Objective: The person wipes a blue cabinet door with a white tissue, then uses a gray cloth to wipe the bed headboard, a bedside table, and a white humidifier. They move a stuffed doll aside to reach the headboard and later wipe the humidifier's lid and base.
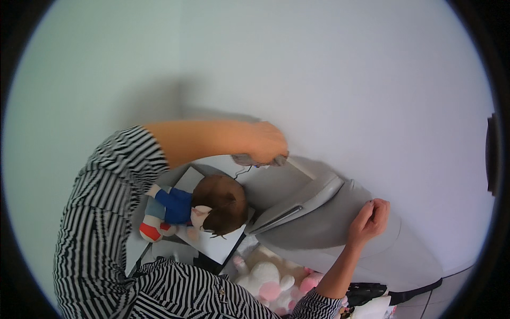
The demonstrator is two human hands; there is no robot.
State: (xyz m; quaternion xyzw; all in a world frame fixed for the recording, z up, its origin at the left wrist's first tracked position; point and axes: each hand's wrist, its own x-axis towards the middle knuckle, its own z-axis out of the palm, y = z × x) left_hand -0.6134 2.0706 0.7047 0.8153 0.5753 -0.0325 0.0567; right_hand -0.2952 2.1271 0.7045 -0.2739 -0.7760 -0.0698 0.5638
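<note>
My left hand (267, 142) grips a grey-brown cloth (241, 160), which shows below the palm and fingers against the pale wall (318, 79). It is just above the back edge of a grey padded piece of furniture, perhaps a sofa or bed. My right hand (370, 219) is curled into a loose fist over the same grey upholstery (314, 227); nothing shows in it. Below my left forearm lies a doll (219, 203) with brown hair and a blue top, on a white flat surface (223, 247).
White and pink plush toys (265, 279) lie at the bottom centre. A black bag-like item (366, 293) is by my right forearm, near the tiled floor (446, 297). A thin dark cable (242, 172) runs below my left hand. A dark object (491, 155) shows at the right rim.
</note>
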